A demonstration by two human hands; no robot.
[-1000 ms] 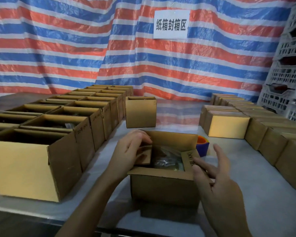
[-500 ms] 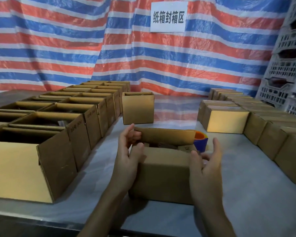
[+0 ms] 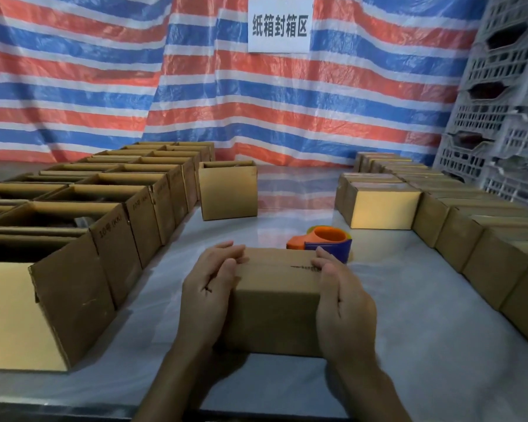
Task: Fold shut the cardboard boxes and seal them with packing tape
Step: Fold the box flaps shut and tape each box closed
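Tabletop [image 3: 415,318]: left hand [image 3: 206,295], right hand [image 3: 343,300] grip one box [image 3: 276,303].

The folded box [image 3: 275,300] sat on the table [image 3: 409,330] between open boxes [image 3: 104,208] leftward and closed boxes [image 3: 470,233] rightward, tape dispenser [image 3: 323,242] just behind.

Packing/box-sealing station, warehouse-type space. Printed sign [image 3: 280,25] reads 纸箱封箱区 (carton sealing area), hung on a striped tarp [image 3: 104,86]. Long table [image 3: 409,330]: rows of open cartons [image 3: 70,300] left, closed cartons [image 3: 381,208] right, tape dispenser [image 3: 326,240] between. Stacked plastic crates [image 3: 506,117] at far right.
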